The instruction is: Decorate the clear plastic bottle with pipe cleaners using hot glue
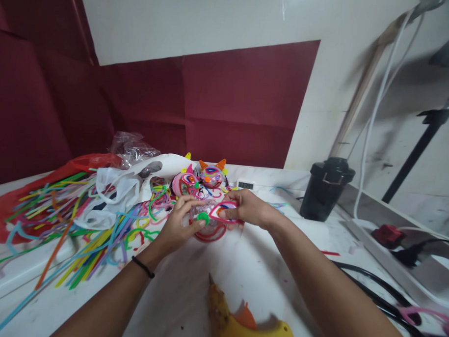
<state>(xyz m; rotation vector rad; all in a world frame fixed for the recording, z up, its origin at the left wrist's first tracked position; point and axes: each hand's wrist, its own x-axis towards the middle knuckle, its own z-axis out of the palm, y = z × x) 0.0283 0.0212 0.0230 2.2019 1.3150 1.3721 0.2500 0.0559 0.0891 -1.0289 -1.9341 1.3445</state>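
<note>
In the middle of the table my left hand (182, 221) is closed around a clear ball (210, 229). A green disc (203, 217) sits on the ball's front, and a red fuzzy curve (212, 235) runs along its lower side. My right hand (247, 208) pinches a teardrop-shaped eye piece (223, 211), with a pink rim and an orange and blue centre, against the ball's right side. Whether the piece is stuck on cannot be seen. Nearer to me lies a yellow glue gun (255, 332), its dark nozzle pointing away.
Two decorated balls (212, 176) stand behind my hands, near a small digital display (245, 184). Many coloured pipe cleaners (96, 252) and a white mask-like cloth (109, 196) cover the left side. At right are a black canister (327, 189), a power strip (386, 262) and black cables (375, 287).
</note>
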